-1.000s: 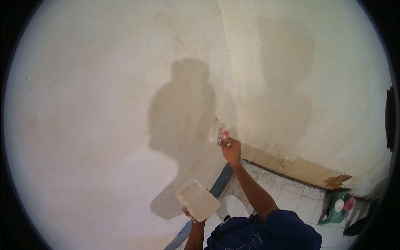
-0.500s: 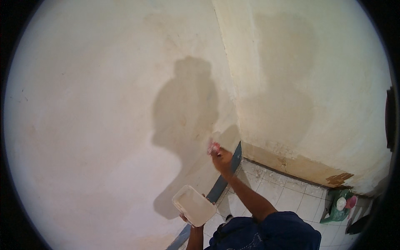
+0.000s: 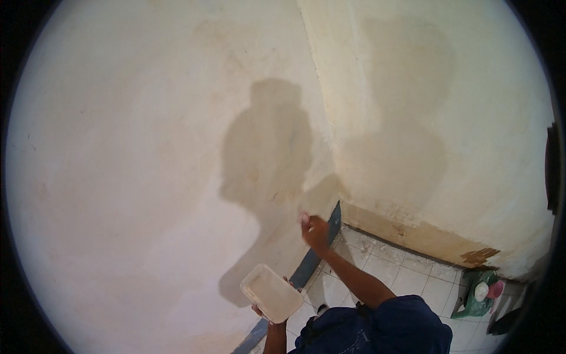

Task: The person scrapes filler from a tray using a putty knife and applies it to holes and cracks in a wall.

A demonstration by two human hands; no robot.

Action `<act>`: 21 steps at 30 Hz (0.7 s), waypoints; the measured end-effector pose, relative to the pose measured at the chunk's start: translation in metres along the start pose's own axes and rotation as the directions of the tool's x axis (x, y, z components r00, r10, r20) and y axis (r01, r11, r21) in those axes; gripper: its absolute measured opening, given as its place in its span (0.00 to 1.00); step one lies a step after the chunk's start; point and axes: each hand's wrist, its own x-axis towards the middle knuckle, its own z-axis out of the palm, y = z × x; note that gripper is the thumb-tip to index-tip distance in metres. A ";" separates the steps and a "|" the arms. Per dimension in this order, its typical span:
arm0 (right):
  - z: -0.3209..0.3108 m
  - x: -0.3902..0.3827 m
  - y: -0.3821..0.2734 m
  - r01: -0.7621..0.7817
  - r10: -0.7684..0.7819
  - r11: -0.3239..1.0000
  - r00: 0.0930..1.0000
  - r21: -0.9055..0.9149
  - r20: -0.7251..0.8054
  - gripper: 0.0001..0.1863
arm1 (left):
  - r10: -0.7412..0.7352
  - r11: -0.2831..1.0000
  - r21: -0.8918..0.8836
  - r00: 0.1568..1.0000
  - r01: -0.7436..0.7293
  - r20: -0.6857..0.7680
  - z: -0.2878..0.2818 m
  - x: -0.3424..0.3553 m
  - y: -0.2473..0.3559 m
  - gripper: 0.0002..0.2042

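Note:
My left hand (image 3: 266, 311) holds a white rectangular tray (image 3: 271, 292) from below, low in the view. My right hand (image 3: 316, 231) is raised against the cream wall (image 3: 147, 177) near the corner and grips a small tool with a pink handle (image 3: 305, 218) pressed to the wall. The tool's working end is too small to make out. My shadow falls on the wall just above both hands.
A second wall (image 3: 424, 118) meets the first at a corner right of my hand. A blue skirting strip (image 3: 318, 251) runs along the wall base. The white tiled floor (image 3: 407, 277) lies lower right, with a green bag (image 3: 476, 295) and pink item by the far wall.
My right hand has slid down and to the left along the wall with the tool. The tray has shifted slightly left and lower.

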 end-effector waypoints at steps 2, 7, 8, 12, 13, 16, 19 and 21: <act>0.004 0.041 0.049 -0.119 0.100 0.987 0.981 -0.108 -0.166 0.13 | -0.029 1.000 -0.008 0.999 0.030 0.029 -0.002 0.009 -0.012 0.48; 0.025 0.077 0.036 -0.268 0.267 0.940 0.963 -0.213 -0.031 0.12 | -0.035 0.995 0.099 0.999 0.031 0.039 -0.016 0.002 -0.015 0.49; 0.031 0.065 0.021 -0.174 0.177 0.965 0.984 -0.196 -0.002 0.11 | -0.035 0.997 0.069 0.999 0.032 0.039 -0.014 -0.002 -0.017 0.49; 0.011 0.022 -0.061 0.062 -0.065 0.998 0.987 0.027 0.150 0.09 | 0.007 0.994 0.108 1.000 -0.010 0.024 -0.013 -0.006 -0.002 0.49; 0.000 0.022 -0.056 -0.017 0.003 0.997 0.980 0.072 0.198 0.09 | 0.010 0.994 0.108 1.000 -0.013 0.025 -0.011 -0.003 -0.003 0.49; -0.015 0.046 -0.014 -0.148 0.140 0.982 0.987 0.119 0.073 0.12 | 0.016 0.995 0.102 0.998 -0.021 0.058 0.004 0.008 -0.009 0.48; -0.004 0.103 0.067 -0.145 0.129 0.978 0.986 -0.149 -0.106 0.14 | 0.007 1.000 0.005 0.997 -0.007 0.071 0.027 0.027 -0.030 0.48; 0.004 0.122 0.083 -0.062 0.025 0.964 0.989 -0.260 -0.143 0.09 | -0.017 1.000 0.008 0.999 0.016 0.036 0.031 0.033 -0.041 0.48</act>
